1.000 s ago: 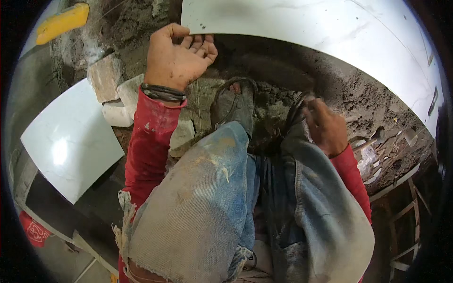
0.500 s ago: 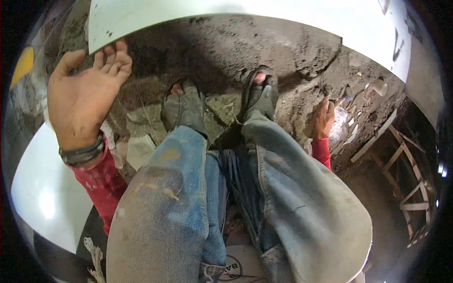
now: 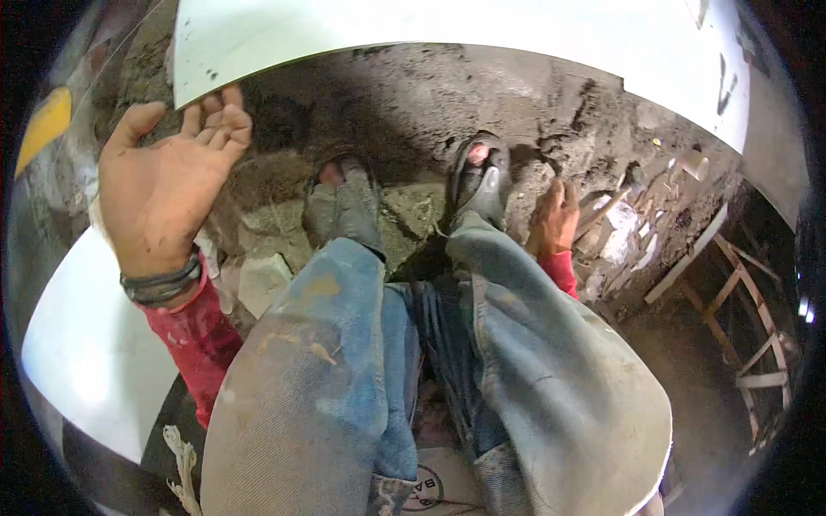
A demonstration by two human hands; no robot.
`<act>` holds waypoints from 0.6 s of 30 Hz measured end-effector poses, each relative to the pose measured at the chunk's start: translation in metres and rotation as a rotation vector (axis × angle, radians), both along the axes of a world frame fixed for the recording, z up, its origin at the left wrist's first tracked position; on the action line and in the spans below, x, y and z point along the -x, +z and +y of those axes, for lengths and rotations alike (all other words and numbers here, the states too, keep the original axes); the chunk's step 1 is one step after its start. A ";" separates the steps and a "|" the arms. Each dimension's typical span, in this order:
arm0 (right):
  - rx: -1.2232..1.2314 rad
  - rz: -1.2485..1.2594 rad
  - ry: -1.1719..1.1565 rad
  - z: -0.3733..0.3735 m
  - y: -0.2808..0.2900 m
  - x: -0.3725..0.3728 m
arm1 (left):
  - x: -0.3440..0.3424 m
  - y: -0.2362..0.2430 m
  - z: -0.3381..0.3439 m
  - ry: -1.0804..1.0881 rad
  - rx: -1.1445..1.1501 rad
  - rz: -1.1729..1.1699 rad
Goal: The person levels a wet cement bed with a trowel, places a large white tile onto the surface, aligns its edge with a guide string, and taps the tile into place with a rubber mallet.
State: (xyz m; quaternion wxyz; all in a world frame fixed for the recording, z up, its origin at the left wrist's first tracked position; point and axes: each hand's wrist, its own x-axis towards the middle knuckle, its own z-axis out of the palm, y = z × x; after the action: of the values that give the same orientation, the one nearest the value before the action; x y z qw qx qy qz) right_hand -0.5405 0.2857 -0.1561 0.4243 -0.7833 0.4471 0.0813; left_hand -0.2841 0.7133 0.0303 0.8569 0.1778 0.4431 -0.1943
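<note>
My left hand (image 3: 168, 185) is palm up at the near left corner of a large white panel (image 3: 387, 21). Its thumb is spread away, and its bent fingertips meet the panel's edge without wrapping round it. Low by my right foot, my right hand (image 3: 555, 215) reaches down to the rough ground, its fingers stretched forward and nothing visible in them. A tool with a wooden handle (image 3: 605, 211) and a dark head lies just right of that hand. The undersides of the right fingers are hidden.
My sandalled feet (image 3: 344, 202) stand on stones and dark soil. Broken pale pieces (image 3: 619, 236) and a small cup-like object (image 3: 695, 163) lie at right, near a wooden frame (image 3: 748, 301). Another white sheet (image 3: 86, 344) is at left, below a yellow object (image 3: 47, 125).
My right hand has moved left, away from the wooden-handled tool, which now shows more fully. My left hand stays at the panel's corner; the whole view has shifted slightly.
</note>
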 end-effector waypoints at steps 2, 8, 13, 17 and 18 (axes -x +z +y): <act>0.134 -0.030 0.108 -0.008 -0.003 0.011 | -0.003 -0.008 0.001 -0.041 0.014 -0.025; -0.211 -0.141 0.112 -0.008 0.026 0.002 | 0.000 -0.015 0.003 -0.048 0.071 -0.062; -0.335 -0.144 0.451 0.072 0.081 -0.065 | 0.003 0.001 -0.015 -0.014 -0.113 -0.048; -0.322 -0.079 0.751 0.125 0.080 -0.132 | 0.007 0.004 -0.025 0.001 -0.169 -0.056; -0.080 -0.238 0.951 0.143 0.080 -0.146 | 0.008 0.006 -0.019 -0.007 -0.125 -0.064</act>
State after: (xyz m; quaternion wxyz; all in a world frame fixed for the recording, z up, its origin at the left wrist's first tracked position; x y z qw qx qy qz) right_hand -0.3944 0.4284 -0.0762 0.4183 -0.8875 -0.0151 0.1929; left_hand -0.2917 0.6948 0.0360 0.8571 0.2387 0.4262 -0.1634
